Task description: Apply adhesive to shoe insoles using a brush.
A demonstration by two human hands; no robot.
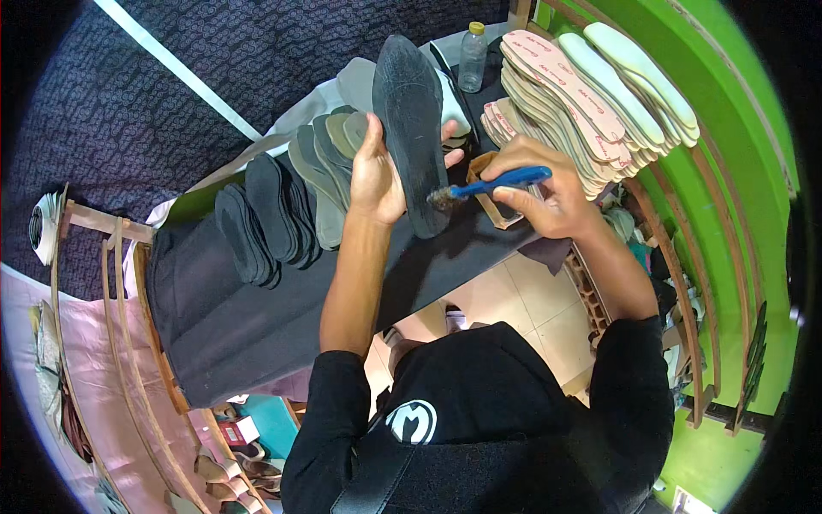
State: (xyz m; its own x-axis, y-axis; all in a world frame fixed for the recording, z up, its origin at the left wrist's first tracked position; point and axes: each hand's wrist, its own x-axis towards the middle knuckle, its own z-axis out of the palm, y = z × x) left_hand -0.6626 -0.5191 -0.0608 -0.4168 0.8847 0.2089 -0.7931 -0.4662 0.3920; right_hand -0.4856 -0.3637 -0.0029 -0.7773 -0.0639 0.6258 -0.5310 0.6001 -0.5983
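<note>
Single fisheye head cam, L of a side-by-side pair, looks steeply down from above my black T-shirt point(479, 368) & fwd across the cloth-covered table point(248, 334); my L hand point(379, 178) & R hand point(552, 190) are close, approx. mid-frame; green wall point(762, 94) curves nr R rim.

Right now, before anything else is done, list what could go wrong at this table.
The black sole lies across the left hand, above the table, so it might slip under pressure from the brush in the right hand.

The pile of pale insoles is uneven and close to that hand; a bump might make it slide.

The clear bottle stands beside the pile and could get knocked over.
</note>
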